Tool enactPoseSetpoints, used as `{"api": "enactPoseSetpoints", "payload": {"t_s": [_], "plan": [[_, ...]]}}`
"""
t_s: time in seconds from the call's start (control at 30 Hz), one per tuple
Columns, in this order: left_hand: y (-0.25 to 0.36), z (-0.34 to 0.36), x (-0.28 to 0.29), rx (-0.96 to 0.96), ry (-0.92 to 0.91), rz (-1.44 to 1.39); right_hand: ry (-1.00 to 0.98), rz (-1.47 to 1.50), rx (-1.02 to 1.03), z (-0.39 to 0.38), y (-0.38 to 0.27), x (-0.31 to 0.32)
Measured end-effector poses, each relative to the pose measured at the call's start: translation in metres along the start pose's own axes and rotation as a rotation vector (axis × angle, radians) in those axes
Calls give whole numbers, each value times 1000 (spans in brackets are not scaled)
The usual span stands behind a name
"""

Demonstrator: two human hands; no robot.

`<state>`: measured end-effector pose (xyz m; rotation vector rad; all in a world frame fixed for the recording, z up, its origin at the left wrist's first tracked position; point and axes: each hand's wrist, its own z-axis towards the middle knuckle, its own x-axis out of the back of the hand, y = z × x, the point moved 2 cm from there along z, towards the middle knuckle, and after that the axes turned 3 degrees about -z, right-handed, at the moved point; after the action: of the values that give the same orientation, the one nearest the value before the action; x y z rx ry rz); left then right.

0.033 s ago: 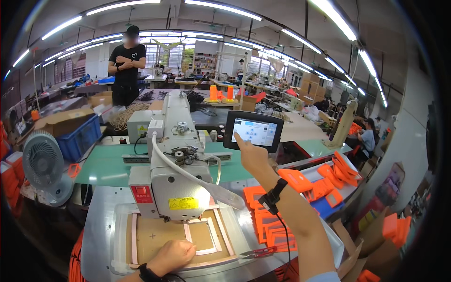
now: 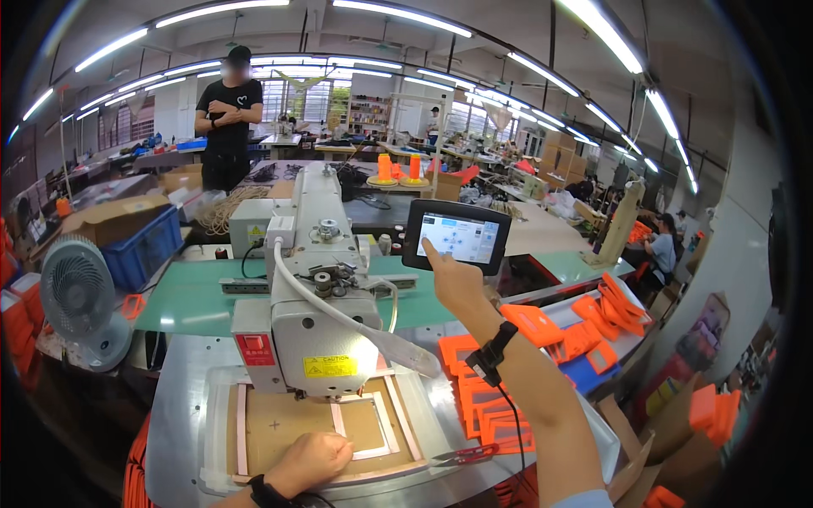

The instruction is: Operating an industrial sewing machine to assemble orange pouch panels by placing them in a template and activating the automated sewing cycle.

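Observation:
My left hand [image 2: 315, 461], curled into a fist, rests on the near part of a brown template board [image 2: 292, 430] with pale pink strips and a white-edged rectangular opening. Nothing sticks out of the fist. With its index finger stretched out, my right hand [image 2: 457, 279] touches the lower left of a lit touchscreen [image 2: 457, 237] in a black casing; it holds nothing. Between my arms stands a grey-white industrial sewing machine [image 2: 326, 326], its head over the board and its lamp lit. Whether the needle is down cannot be made out.
Red-handled thread snips [image 2: 466, 455] lie right of the board. Orange frame-shaped pieces [image 2: 487, 406] are piled beside my right forearm, more on a tray behind. A fan [image 2: 78, 284] and blue crate [image 2: 144, 254] stand left. Orange thread cones [image 2: 384, 167] stand behind; a person [image 2: 229, 118] faces me.

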<state>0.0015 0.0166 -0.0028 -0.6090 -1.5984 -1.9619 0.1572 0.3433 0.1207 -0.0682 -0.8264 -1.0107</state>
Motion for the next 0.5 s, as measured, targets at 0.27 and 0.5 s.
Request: {"api": "enactPoseSetpoints", "payload": {"t_s": [0.27,0.5], "plan": [[2,2,1,13,-17,2,-5,-10,-2,5,6,8],[3,0,3,46,-4,-16,-86,4,38,-26,-1,12]]}}
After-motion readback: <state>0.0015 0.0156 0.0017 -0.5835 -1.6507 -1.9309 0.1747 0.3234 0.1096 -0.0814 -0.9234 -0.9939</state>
